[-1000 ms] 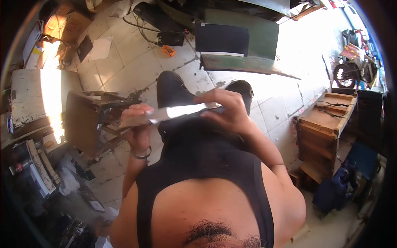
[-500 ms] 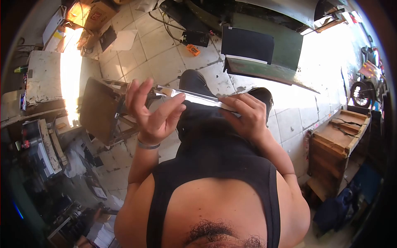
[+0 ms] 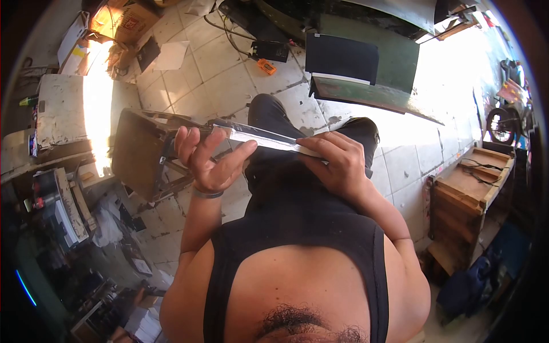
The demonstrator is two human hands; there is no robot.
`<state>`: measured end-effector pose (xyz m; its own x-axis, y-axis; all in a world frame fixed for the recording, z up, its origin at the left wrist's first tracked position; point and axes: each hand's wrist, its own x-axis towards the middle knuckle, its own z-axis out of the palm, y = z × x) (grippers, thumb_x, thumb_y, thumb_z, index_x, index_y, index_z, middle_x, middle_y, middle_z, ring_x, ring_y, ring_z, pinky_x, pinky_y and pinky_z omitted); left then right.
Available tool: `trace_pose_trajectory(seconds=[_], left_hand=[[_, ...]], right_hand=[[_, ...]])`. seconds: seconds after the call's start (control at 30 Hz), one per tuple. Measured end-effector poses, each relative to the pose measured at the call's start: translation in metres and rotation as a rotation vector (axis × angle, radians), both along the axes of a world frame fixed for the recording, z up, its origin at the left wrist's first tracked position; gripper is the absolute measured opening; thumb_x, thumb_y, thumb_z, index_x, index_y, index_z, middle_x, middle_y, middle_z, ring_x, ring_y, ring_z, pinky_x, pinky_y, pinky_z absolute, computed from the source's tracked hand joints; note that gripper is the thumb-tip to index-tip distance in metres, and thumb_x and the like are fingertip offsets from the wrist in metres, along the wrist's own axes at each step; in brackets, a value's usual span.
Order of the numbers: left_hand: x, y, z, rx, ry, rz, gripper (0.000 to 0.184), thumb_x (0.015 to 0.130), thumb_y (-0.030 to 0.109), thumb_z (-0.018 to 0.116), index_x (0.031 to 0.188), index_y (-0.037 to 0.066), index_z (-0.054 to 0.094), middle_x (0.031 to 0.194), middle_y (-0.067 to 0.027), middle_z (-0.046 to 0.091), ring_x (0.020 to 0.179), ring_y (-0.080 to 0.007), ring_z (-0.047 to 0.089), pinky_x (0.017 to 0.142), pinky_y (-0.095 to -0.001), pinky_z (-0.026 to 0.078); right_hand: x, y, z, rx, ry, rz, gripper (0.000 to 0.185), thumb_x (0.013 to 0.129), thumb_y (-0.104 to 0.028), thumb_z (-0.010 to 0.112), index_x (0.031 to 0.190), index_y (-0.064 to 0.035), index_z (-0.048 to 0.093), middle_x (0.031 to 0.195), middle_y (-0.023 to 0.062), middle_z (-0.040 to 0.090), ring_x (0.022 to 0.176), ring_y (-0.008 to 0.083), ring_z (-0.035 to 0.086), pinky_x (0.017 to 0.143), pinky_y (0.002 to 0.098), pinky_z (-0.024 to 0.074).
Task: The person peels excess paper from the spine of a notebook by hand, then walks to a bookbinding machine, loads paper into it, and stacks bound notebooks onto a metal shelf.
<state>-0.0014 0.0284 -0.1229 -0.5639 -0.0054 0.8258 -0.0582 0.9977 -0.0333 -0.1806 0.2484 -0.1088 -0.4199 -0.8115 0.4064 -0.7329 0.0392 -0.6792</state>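
Note:
A long, thin flat object [image 3: 266, 141] with a dark top face and a shiny pale edge is tilted in front of my lap. I cannot make out its exact kind. My right hand [image 3: 337, 157] grips its right end, fingers curled over the top and the thumb underneath. At the other end, my left hand [image 3: 211, 163] is turned partly upward with its fingers spread. One of its fingertips meets or nearly meets the lower edge, and another finger is beside the left end. A metal bracelet [image 3: 207, 193] circles my left wrist.
A brown wooden stool [image 3: 137, 151] stands left, beside a worn table [image 3: 57, 108]. Ahead are a green bench-like panel [image 3: 394, 68] with a dark sheet and an orange device [image 3: 266, 67] on the tiled floor. A wooden cabinet [image 3: 457, 194] stands right, and a motorcycle wheel [image 3: 502, 126] shows beyond.
The flat object has tilted so that more of its pale edge and dark face show. My left fingers have lowered and curled slightly toward its left end. My right hand keeps its grip.

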Motion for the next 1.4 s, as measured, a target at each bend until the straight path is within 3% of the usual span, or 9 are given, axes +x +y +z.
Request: trace_pose_trajectory(seconds=[0.17, 0.37, 0.47, 0.67, 0.77, 0.87, 1.17, 1.4], left_hand=[[0.003, -0.004, -0.008, -0.065, 0.081, -0.008, 0.019, 0.083, 0.032, 0.092, 0.095, 0.042, 0.080, 0.128, 0.0037, 0.055, 0.142, -0.0252, 0.040, 0.123, -0.0481, 0.034], [0.004, -0.009, -0.019, -0.124, 0.109, 0.008, 0.018, 0.087, 0.033, 0.089, 0.096, 0.042, 0.078, 0.134, 0.0033, 0.048, 0.140, -0.0281, 0.038, 0.118, -0.0495, 0.041], [-0.005, -0.007, -0.019, -0.056, 0.147, -0.011, 0.019, 0.086, 0.034, 0.089, 0.097, 0.043, 0.078, 0.121, 0.0048, 0.053, 0.134, -0.0230, 0.043, 0.120, -0.0448, 0.037], [-0.006, 0.001, -0.019, 0.139, 0.073, 0.084, 0.018, 0.086, 0.033, 0.089, 0.099, 0.039, 0.078, 0.125, -0.0004, 0.056, 0.129, -0.0267, 0.047, 0.117, -0.0465, 0.039], [-0.005, 0.000, -0.015, 0.137, 0.033, 0.064, 0.020, 0.085, 0.031, 0.089, 0.101, 0.037, 0.078, 0.126, -0.0023, 0.058, 0.129, -0.0281, 0.048, 0.115, -0.0478, 0.039], [-0.001, -0.004, -0.019, 0.077, -0.001, 0.052, 0.014, 0.093, 0.039, 0.083, 0.105, 0.036, 0.077, 0.133, -0.0056, 0.056, 0.133, -0.0324, 0.049, 0.114, -0.0501, 0.042], [0.001, -0.002, -0.023, 0.096, -0.031, 0.018, 0.018, 0.087, 0.026, 0.087, 0.100, 0.035, 0.078, 0.132, -0.0050, 0.057, 0.133, -0.0332, 0.049, 0.115, -0.0508, 0.041], [-0.005, 0.000, -0.018, 0.110, -0.123, -0.022, 0.017, 0.085, 0.027, 0.089, 0.098, 0.031, 0.080, 0.139, -0.0070, 0.057, 0.136, -0.0348, 0.048, 0.116, -0.0494, 0.039]], right_hand=[[0.002, 0.000, 0.000, 0.020, -0.097, 0.047, 0.022, 0.084, -0.015, 0.083, 0.104, -0.0092, 0.077, 0.090, 0.0067, 0.073, 0.077, 0.0258, 0.071, 0.067, 0.0366, 0.0575], [0.000, 0.000, 0.003, 0.042, -0.158, 0.074, 0.025, 0.083, -0.014, 0.084, 0.106, -0.0076, 0.077, 0.090, 0.0083, 0.074, 0.078, 0.0282, 0.072, 0.068, 0.0384, 0.0575], [-0.002, -0.001, 0.003, 0.049, -0.169, 0.069, 0.025, 0.082, -0.015, 0.085, 0.105, -0.0075, 0.077, 0.090, 0.0085, 0.073, 0.078, 0.0286, 0.072, 0.069, 0.0386, 0.0574], [-0.002, -0.001, 0.001, 0.065, -0.137, 0.027, 0.026, 0.081, -0.015, 0.085, 0.105, -0.0077, 0.077, 0.090, 0.0085, 0.073, 0.079, 0.0285, 0.072, 0.069, 0.0383, 0.0575], [-0.001, 0.000, -0.001, 0.063, -0.134, 0.017, 0.026, 0.081, -0.015, 0.085, 0.105, -0.0080, 0.077, 0.089, 0.0084, 0.072, 0.079, 0.0284, 0.072, 0.068, 0.0383, 0.0572], [0.000, 0.000, -0.002, 0.074, -0.130, 0.021, 0.026, 0.081, -0.015, 0.085, 0.105, -0.0083, 0.077, 0.089, 0.0082, 0.072, 0.079, 0.0283, 0.072, 0.069, 0.0383, 0.0570], [0.002, 0.003, -0.001, 0.121, -0.111, 0.008, 0.026, 0.083, -0.017, 0.083, 0.107, -0.0103, 0.077, 0.091, 0.0065, 0.072, 0.080, 0.0281, 0.071, 0.069, 0.0387, 0.0566], [0.003, 0.003, -0.002, 0.138, -0.081, -0.033, 0.025, 0.083, -0.018, 0.083, 0.107, -0.0109, 0.077, 0.090, 0.0064, 0.072, 0.081, 0.0281, 0.072, 0.069, 0.0390, 0.0570]])
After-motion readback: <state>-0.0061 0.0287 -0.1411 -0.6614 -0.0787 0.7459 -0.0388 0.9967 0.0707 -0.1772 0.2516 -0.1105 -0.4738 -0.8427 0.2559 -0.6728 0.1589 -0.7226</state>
